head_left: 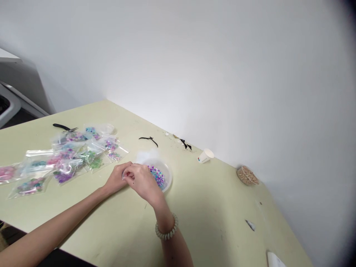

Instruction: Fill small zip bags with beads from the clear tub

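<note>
My left hand (116, 180) rests low over the table, fingers curled and partly hidden behind the right. Across it lies my right hand (141, 180), its fingers pinched together close to the left fingertips. Something small and pale shows at the pinch, too small to name. Just beyond the right hand stands a white bowl (168, 174), partly covered by that hand. Purple, blue and white beads (157, 175) fill its bottom. A coiled band (167, 230) circles my right wrist.
Clear bags of coloured beads (66, 159) spread over the left of the table (194, 215). Black-handled pliers (65, 128) lie behind them, black cutters (150, 139) nearer the middle. A paper cup (205, 156) lies tipped by the wall, and a tub of tan pieces (247, 175) stands right.
</note>
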`<move>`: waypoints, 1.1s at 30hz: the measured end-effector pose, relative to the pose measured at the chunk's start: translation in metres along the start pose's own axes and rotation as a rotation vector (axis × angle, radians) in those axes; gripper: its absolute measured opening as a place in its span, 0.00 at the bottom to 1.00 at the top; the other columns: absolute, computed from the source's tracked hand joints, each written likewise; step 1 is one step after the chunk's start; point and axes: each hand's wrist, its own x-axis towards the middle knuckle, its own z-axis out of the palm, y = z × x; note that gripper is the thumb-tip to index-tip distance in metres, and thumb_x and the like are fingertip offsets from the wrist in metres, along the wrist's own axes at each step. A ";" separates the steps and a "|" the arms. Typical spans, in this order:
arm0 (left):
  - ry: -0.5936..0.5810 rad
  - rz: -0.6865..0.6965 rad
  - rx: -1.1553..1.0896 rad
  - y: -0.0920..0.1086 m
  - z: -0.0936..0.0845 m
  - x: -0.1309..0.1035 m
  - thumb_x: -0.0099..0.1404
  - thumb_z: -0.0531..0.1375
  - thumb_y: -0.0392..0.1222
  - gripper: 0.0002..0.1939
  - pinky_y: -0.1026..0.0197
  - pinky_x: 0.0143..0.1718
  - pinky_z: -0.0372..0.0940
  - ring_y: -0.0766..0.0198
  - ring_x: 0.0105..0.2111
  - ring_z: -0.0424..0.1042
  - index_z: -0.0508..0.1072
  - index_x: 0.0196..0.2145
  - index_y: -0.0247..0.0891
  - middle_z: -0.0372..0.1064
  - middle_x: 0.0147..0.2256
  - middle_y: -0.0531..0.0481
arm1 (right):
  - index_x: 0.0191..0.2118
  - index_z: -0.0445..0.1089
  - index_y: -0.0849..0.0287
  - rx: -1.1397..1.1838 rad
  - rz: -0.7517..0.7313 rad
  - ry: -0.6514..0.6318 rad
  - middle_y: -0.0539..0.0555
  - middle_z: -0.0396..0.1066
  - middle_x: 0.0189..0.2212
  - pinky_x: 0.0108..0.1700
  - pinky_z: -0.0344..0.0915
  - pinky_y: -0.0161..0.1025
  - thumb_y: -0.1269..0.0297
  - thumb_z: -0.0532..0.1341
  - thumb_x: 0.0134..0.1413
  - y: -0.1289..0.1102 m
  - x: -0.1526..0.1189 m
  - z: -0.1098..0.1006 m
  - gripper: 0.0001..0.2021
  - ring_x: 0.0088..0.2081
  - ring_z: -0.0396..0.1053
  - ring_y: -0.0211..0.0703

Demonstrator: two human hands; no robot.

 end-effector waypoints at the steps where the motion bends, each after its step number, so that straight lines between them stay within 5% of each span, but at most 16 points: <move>1: 0.002 0.001 -0.004 0.000 0.000 0.000 0.50 0.53 0.35 0.02 0.65 0.25 0.58 0.67 0.24 0.62 0.63 0.22 0.36 0.62 0.21 0.55 | 0.32 0.72 0.61 0.000 -0.003 -0.002 0.52 0.73 0.33 0.40 0.63 0.31 0.77 0.59 0.52 0.000 0.000 0.001 0.06 0.35 0.69 0.37; 33: 0.002 -0.010 0.018 0.005 -0.002 0.004 0.49 0.52 0.36 0.02 0.66 0.25 0.55 0.67 0.23 0.60 0.61 0.21 0.37 0.61 0.20 0.55 | 0.37 0.71 0.60 -0.232 -0.060 -0.042 0.54 0.73 0.35 0.39 0.62 0.33 0.75 0.54 0.58 0.000 -0.002 -0.012 0.09 0.37 0.69 0.41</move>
